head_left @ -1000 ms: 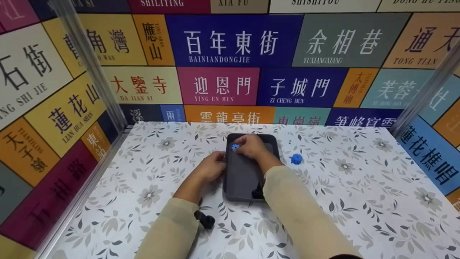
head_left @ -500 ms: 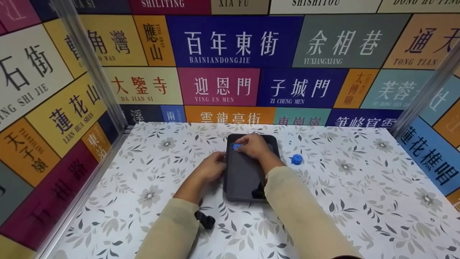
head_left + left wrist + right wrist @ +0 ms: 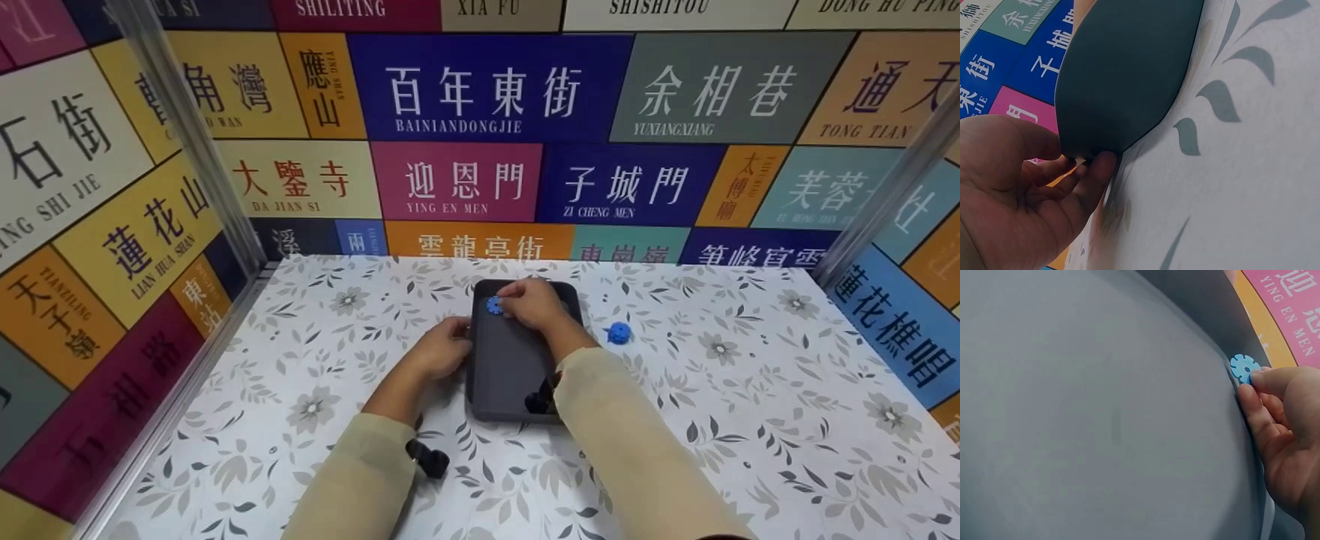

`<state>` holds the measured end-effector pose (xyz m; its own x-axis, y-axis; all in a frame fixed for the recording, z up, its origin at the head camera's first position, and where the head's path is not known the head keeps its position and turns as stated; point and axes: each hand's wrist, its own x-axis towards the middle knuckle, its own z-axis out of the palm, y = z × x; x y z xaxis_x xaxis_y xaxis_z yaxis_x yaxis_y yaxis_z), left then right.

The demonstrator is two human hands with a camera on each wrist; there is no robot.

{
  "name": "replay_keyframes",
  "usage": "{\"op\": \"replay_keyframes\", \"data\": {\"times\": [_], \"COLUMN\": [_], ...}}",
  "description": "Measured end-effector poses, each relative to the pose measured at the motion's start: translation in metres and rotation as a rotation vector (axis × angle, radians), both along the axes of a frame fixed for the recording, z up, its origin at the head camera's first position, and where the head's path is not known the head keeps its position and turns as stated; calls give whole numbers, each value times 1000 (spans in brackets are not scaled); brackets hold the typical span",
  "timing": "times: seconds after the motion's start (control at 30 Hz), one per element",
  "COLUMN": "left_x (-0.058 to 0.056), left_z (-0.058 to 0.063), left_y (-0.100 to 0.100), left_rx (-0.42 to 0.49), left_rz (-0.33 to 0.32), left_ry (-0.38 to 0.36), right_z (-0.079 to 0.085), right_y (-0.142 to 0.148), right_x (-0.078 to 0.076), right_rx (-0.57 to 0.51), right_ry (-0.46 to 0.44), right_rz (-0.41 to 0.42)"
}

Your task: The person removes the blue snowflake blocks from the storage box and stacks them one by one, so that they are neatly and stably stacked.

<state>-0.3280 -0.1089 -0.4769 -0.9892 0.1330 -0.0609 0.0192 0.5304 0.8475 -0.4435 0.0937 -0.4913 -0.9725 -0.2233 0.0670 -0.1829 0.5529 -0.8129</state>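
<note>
A dark grey rectangular tray point(image 3: 506, 367) lies lengthwise on the table. Over its far left part, my right hand point(image 3: 534, 304) pinches a blue notched plastic disc point(image 3: 494, 304) between thumb and fingertips. The right wrist view gives this disc point(image 3: 1246, 369) as flat, round and slotted at its edge, with a small central hole, close to the tray wall. My left hand point(image 3: 448, 346) is at the tray's left side; in the left wrist view its thumb and fingers grip the tray's outer wall point(image 3: 1123, 73). The fingertips on the far side are partly hidden.
To the right of the tray sits a small blue cluster of notched pieces point(image 3: 619, 332). The table point(image 3: 720, 442) has a white leaf-and-flower cover. A wall of coloured signs point(image 3: 487, 90) stands behind it, with side panels left and right.
My right hand and the blue disc have shifted very slightly to the right over the tray, and the disc appears turned a little. The left hand, tray and blue cluster stay in place.
</note>
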Motion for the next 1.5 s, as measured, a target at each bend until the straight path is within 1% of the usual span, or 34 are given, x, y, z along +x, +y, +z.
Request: {"op": "replay_keyframes", "data": {"times": [0.1, 0.23, 0.4, 0.53, 0.63, 0.77, 0.93, 1.07, 1.2, 1.3, 1.33, 1.5], "left_x": [-1, -2, -3, -2, -3, -3, -2, -1, 1, 2, 2, 0], "left_z": [0, 0, 2, 4, 4, 4, 3, 1, 1, 1, 1, 0], "left_y": [1, 1, 1, 1, 2, 3, 7, 8, 8, 7, 6, 4], "left_rx": [-1, -5, -21, -27, -20, -9, 8, 11, 17, 22, 23, 15], "left_rz": [2, 2, 3, 4, 7, 12, 12, 26, 31, 30, 33, 48], "left_ry": [0, 0, 2, 2, -3, -17, -16, -1, 11, 11, 6, -17], "right_z": [1, 4, 8, 12, 16, 23, 35, 52, 66, 69, 69, 64], "right_y": [0, -2, -4, -6, -6, -4, 2, 10, 26, 43, 49, 83], "right_x": [0, 0, 1, 2, 3, 4, 7, 17, 32, 43, 47, 63], "right_rx": [-22, -71, -190, -283, -337, -395, -500, -567, -613, -622, -611, -627], "right_ry": [-2, -28, -48, -53, -31, -14, -36, -84, -108, -93, -89, -93], "right_rz": [-10, -37, -45, -74, -83, -74, -77, -79, -93, -111, -120, -149]}}
